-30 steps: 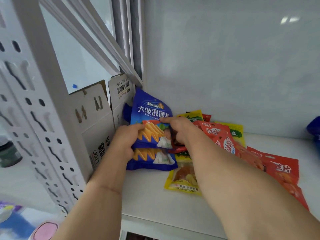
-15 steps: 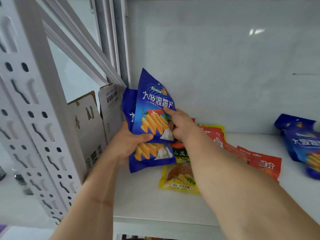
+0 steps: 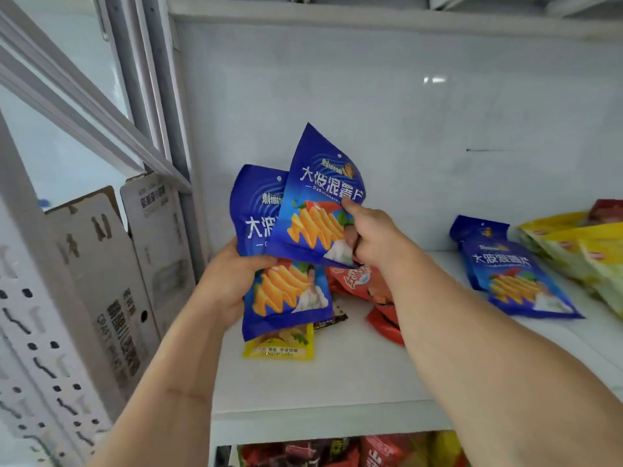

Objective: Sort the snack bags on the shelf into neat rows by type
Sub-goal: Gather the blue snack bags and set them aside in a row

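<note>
Now: Two Blue Bags Lifted Clear of the Mixed Pile

Item, blue chip bags, two held. The left hand (image 3: 232, 281) grips the rear blue bag (image 3: 286, 294) at its left edge, thumb across the front, fingers curled behind. The right hand (image 3: 371, 237) pinches the front blue bag (image 3: 317, 214) at its right edge, fingers closed on the film. The front bag overlaps the rear one and tilts, top corner leaning left.

Change noted. A second ago both bags sat low, down against the heap; they have since risen off the shelf (image 3: 303, 382) and are held up before the back wall. The view has also swung right, so a third blue bag (image 3: 515, 274) lying flat further right now shows, just beside a stack of yellow bags (image 3: 580, 244).

Left on the shelf. A red bag (image 3: 364, 281) and a yellow bag (image 3: 279, 345) lie below the hands, partly covered. A cardboard carton (image 3: 111, 281) stands at far left.

Judgement. The blue type is now separated from the pile; the two held bags probably belong with the third on the right, and the reds and yellow below are not yet sorted.
</note>
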